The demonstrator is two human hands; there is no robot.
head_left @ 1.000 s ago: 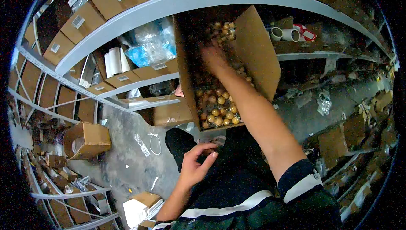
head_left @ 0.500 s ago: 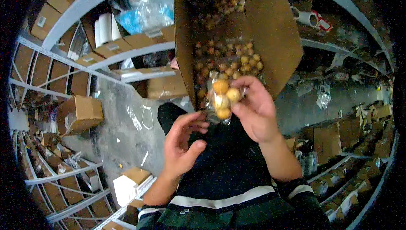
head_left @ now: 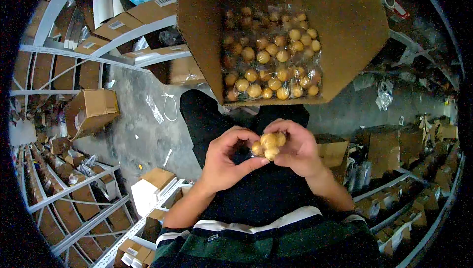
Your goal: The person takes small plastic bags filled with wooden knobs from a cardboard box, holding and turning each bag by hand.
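Observation:
Between my hands is a small clear plastic bag of yellow-brown wooden-looking balls point(head_left: 270, 145), held above my lap. My left hand point(head_left: 230, 158) grips its left side with thumb and fingers. From the right, my right hand point(head_left: 298, 149) pinches the same bag. Just beyond them stands an open cardboard box point(head_left: 345, 46) with its flaps raised. Inside it lie several clear bags of similar balls point(head_left: 276, 66), the nearest ones close to the box's front edge.
Metal shelving with cartons rises on the left point(head_left: 74, 194) and right point(head_left: 419, 209). An open carton point(head_left: 93, 113) sits on the grey floor to the left, near a white strap loop point(head_left: 170, 108). A white box point(head_left: 148, 189) stands at lower left.
The bag of balls has come out from over the box toward my body. My left hand, earlier open beside it, has closed on it. The view has shifted, showing more of the box's contents.

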